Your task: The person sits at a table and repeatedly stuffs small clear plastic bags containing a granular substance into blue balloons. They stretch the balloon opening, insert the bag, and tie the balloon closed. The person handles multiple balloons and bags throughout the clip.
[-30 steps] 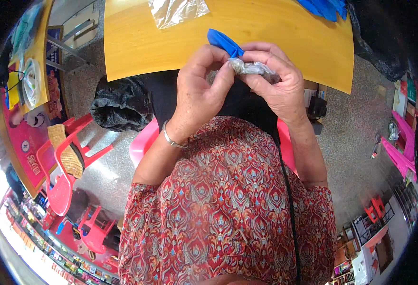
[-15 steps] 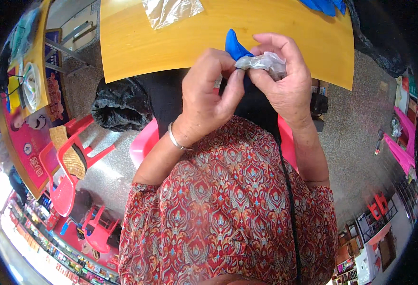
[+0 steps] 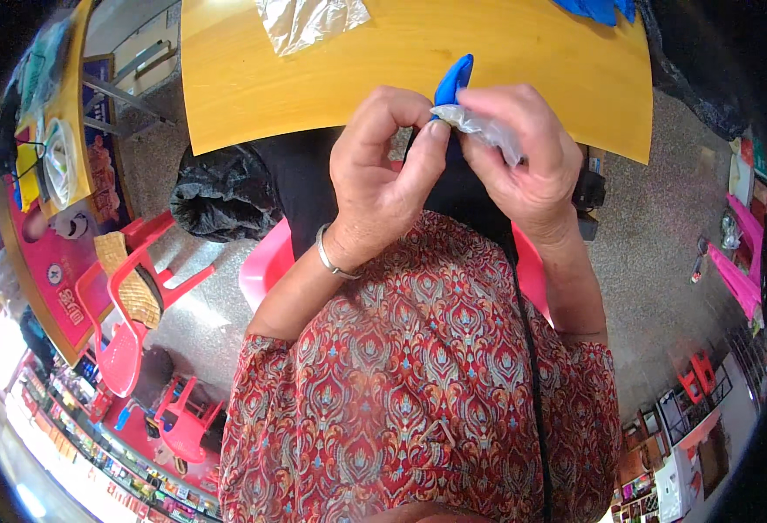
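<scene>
Over the near edge of the yellow table, both hands meet around a small bundle. A blue, soft-looking pointed piece (image 3: pixel 455 80) sticks up between them, its lower part hidden by fingers. Crumpled clear plastic film (image 3: pixel 490 135) runs from its base towards the right palm. Thumb and forefinger of my left hand (image 3: pixel 385 161) pinch the bundle where blue and clear meet. My right hand (image 3: pixel 527 161) is closed around the clear film, its fingertips bent over it and slightly blurred beside the blue piece.
A flat clear plastic bag (image 3: pixel 312 22) lies at the table's far side. More blue material (image 3: pixel 600 9) rests at the far right corner. A black plastic bag (image 3: pixel 222 196) stands on the floor to the left, near a pink chair (image 3: pixel 126 340).
The blue piece has shifted right and now leans right. My right fingers have curled down over the clear film, which is stretched longer towards the palm. My left hand keeps its pinch.
</scene>
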Demonstrator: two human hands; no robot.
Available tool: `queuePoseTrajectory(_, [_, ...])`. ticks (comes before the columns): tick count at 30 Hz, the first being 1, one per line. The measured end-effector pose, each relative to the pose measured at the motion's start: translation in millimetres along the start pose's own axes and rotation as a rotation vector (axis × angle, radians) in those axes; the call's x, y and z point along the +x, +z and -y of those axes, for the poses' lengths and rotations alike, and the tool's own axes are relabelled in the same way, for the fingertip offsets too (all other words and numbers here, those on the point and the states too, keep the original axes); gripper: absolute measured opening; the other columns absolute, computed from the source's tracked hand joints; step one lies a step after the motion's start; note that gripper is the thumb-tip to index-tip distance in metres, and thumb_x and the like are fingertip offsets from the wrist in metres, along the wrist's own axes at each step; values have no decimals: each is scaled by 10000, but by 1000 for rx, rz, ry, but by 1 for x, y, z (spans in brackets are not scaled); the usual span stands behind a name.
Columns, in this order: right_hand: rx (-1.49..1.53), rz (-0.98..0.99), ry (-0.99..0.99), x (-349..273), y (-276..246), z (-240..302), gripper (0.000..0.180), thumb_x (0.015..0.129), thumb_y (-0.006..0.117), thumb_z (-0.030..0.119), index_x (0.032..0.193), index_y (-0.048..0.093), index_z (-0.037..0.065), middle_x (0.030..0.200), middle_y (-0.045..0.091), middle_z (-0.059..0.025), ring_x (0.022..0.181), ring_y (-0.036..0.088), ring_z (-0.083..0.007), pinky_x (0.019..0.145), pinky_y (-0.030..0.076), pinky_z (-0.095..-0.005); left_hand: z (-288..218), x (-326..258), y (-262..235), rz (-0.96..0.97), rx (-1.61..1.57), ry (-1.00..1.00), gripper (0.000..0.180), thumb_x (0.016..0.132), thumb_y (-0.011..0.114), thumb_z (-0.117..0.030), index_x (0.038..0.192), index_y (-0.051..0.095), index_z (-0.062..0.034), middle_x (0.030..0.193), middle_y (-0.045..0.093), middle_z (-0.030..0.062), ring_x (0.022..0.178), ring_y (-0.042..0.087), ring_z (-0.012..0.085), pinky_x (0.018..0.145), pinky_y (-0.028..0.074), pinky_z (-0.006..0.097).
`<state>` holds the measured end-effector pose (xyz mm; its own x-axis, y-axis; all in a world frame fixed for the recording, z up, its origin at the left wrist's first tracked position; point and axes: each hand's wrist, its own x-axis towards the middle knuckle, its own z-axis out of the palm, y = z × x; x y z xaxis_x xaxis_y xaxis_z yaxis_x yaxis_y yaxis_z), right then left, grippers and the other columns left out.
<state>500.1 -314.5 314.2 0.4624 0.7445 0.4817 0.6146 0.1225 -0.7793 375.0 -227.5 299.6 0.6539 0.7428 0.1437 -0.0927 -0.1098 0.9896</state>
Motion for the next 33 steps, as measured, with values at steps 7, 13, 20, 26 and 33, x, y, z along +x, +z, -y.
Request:
queuePoseTrajectory(7, [-30,96,-80,3,-4,-4,329,657,686,-70,942,658,92,822,602,-81,705,615,-248,607,500,-318,-3,0,2,-70,-257,-143,43,843,603,22,858,563,20,858,560,48,743,508,99,670,422,226])
queuePoseTrajectory(13, [-105,175,-107,2,-4,-6,278,687,665,-42,947,649,55,868,587,-96,758,615,-257,647,505,-338,0,6,-5,-52,198,210,101,791,636,44,854,565,11,827,571,100,700,542,174,650,447,260])
queuePoseTrajectory(20, [182,247,221,-2,-3,-7,251,803,613,11,1052,630,-7,950,596,-102,844,615,-235,724,491,-305,9,7,2,-15,336,270,129,760,656,43,835,560,-1,765,564,112,644,548,212,613,458,288])
queuePoseTrajectory(26, [796,259,667,-13,-14,-25,279,836,607,27,1111,633,-15,1035,614,-47,924,590,-129,828,461,-260,15,-5,-1,52,234,54,98,780,652,15,793,558,-11,730,556,84,639,545,179,609,445,276])
queuePoseTrajectory(33, [576,131,592,-14,-5,-13,226,801,644,9,1027,655,3,975,616,-37,924,588,-109,806,471,-248,8,0,-4,147,164,14,90,781,645,-14,778,555,-9,707,541,71,626,534,157,594,436,269])
